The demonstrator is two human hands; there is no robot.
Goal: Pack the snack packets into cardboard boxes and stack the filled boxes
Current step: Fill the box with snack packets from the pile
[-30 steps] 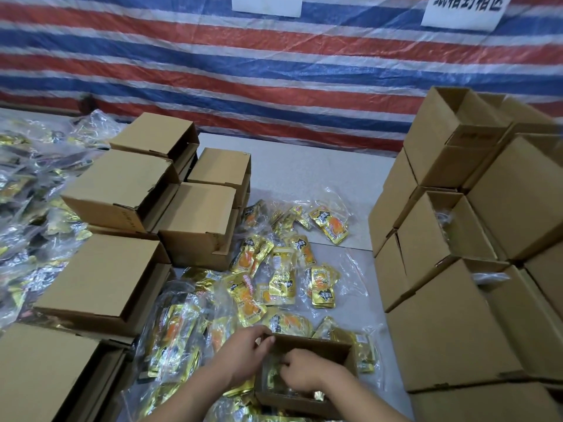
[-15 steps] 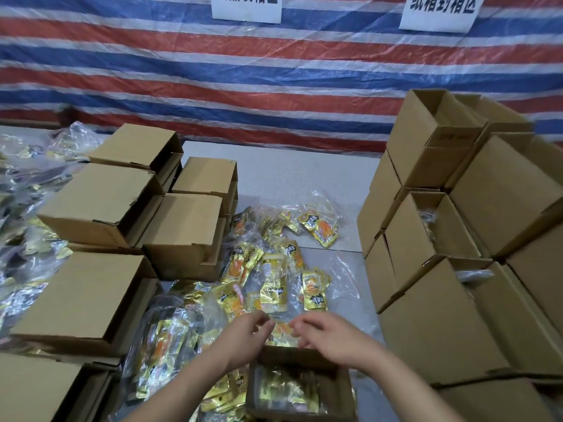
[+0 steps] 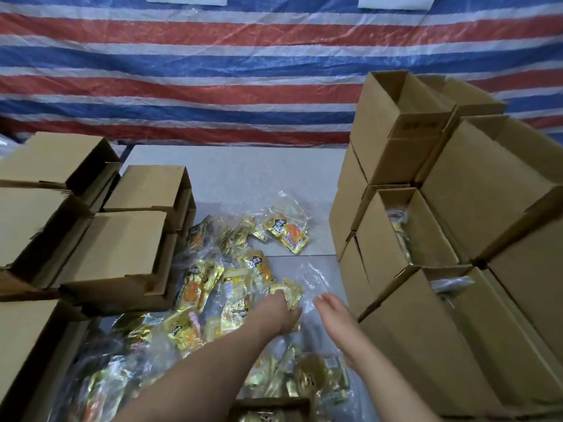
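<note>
Gold and orange snack packets (image 3: 199, 286) in clear wrapping lie scattered over the middle of the grey table (image 3: 237, 178). My left hand (image 3: 278, 313) reaches forward over the pile, its fingers curled down onto one gold packet (image 3: 293, 292). Just right of it, my right hand (image 3: 333, 312) is stretched out with straight fingers above clear plastic, holding nothing. A small open cardboard box (image 3: 274, 404) with gold packets inside sits at the bottom edge, below my forearms.
Several closed cardboard boxes (image 3: 122, 248) are stacked at the left. A tall stack of open boxes (image 3: 426, 345), some holding packets, rises at the right. A red, white and blue striped tarp (image 3: 213, 71) hangs behind the table.
Both hands have left the open box and reached forward into the packet pile. The left hand has come down on a gold packet. The view has shifted forward.
</note>
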